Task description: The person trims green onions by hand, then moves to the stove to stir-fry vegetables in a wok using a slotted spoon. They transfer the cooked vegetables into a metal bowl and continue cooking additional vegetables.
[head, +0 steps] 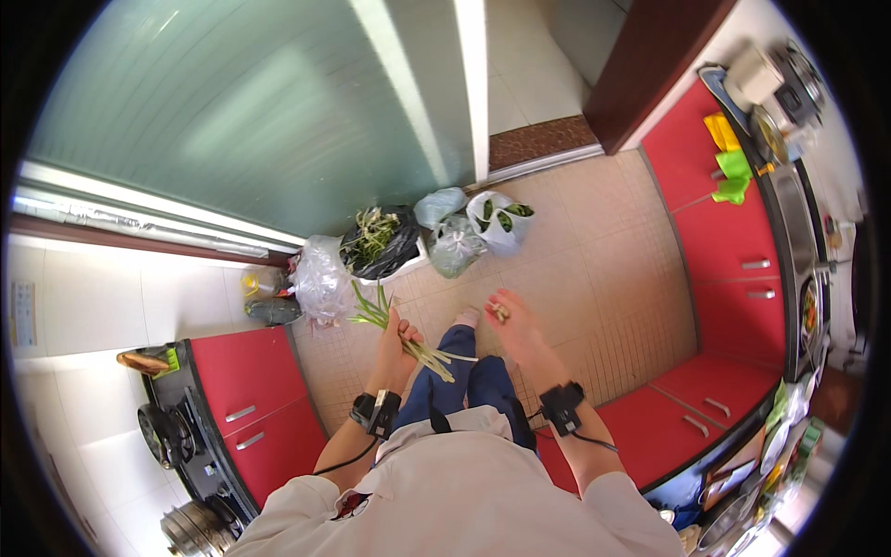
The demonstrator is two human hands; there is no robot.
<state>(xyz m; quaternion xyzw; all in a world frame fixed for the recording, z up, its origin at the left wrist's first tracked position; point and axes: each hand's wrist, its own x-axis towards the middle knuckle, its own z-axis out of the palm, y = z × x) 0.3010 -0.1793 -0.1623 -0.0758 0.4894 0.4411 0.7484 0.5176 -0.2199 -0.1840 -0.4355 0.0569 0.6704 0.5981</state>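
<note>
A bunch of green onions (431, 358) runs through my left hand (398, 344), whose fingers are wrapped around the middle of the stalks. Green leaf ends point away from me and the pale stem ends slant towards my legs. My right hand (515, 320), partly blurred, is raised apart from the bunch with its fingers curled around small pale-brown pieces (499, 312). They look like ginger or garlic, but blur and the fingers hide which. Beyond both hands, a white container lined with a black plastic bag (400, 257) holds plant trimmings (374, 237) on the floor.
Plastic bags (456, 244), one with green vegetables (502, 217), stand by the glass sliding door (243, 111). Red cabinets (731, 313) with a sink (793, 209) line the right. At left, a counter bears a black pan (163, 435) and a steel steamer pot (198, 529).
</note>
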